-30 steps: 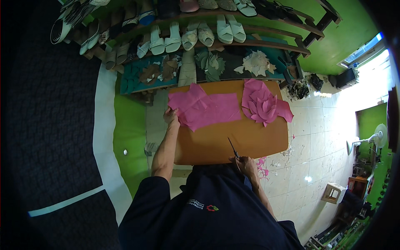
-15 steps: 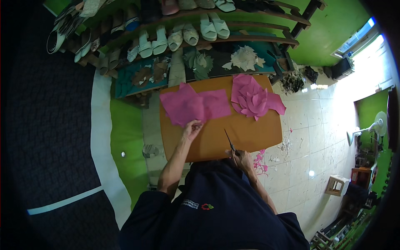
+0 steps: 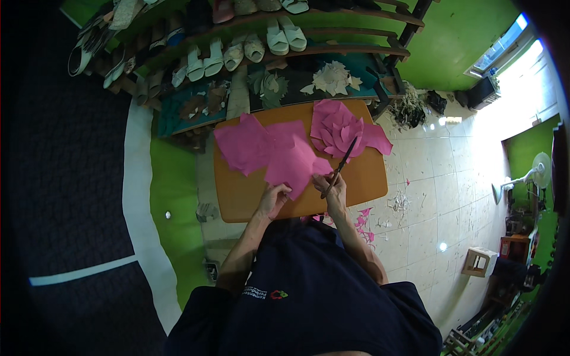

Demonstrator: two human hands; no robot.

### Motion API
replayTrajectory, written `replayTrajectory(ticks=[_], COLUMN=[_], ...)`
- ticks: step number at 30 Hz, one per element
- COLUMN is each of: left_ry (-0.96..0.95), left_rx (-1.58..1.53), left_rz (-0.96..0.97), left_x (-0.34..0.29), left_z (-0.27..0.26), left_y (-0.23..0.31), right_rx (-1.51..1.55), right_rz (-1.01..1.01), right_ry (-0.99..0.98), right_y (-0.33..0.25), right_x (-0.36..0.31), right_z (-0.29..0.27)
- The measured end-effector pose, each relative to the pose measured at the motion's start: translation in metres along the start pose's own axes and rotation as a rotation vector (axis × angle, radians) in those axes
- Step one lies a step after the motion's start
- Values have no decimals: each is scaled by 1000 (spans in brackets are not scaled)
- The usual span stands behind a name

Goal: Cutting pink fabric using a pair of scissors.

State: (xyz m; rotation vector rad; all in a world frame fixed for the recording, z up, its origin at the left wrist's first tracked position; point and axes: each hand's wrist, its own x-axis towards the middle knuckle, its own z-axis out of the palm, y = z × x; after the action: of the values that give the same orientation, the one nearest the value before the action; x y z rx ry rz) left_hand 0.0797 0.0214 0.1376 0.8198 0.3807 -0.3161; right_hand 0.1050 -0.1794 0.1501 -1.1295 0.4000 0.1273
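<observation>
A piece of pink sheet material (image 3: 290,157) hangs between my hands over the near half of the orange-brown table (image 3: 371,184). Its near left corner is pinched in the fingers of my left hand (image 3: 274,200). My right hand (image 3: 332,188) is closed round a pair of dark scissors (image 3: 345,156), blades pointing up and away, and its fingertips also meet the sheet's right edge. Another pink piece (image 3: 242,143) lies on the table's far left. At the far right rests a heap of pink cut pieces (image 3: 338,127), petal-like in shape.
Behind the table, a rack (image 3: 350,53) carries several pairs of sandals. Its low shelf has white cut scraps (image 3: 331,78) and green scraps (image 3: 267,88). Pink offcuts (image 3: 363,225) litter the tiled floor at the right. A white fan (image 3: 537,172) stands far right.
The near pink piece has been lifted and drawn toward me. My right hand has moved up and forward with the scissors to the sheet's edge; the view has shifted slightly.
</observation>
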Motion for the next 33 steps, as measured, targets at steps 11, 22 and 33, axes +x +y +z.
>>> replayTrajectory(ticks=[11, 22, 33], left_ry=[594, 343, -192], left_rx=[243, 3, 401], left_rz=[199, 56, 264], left_x=[35, 47, -12], left_z=[-102, -61, 118], left_y=[-68, -53, 107], right_rx=[-991, -944, -663], right_rz=[148, 342, 22], right_ry=[-379, -563, -564], right_y=[11, -9, -70], right_x=[-41, -63, -71], right_z=[-66, -65, -27])
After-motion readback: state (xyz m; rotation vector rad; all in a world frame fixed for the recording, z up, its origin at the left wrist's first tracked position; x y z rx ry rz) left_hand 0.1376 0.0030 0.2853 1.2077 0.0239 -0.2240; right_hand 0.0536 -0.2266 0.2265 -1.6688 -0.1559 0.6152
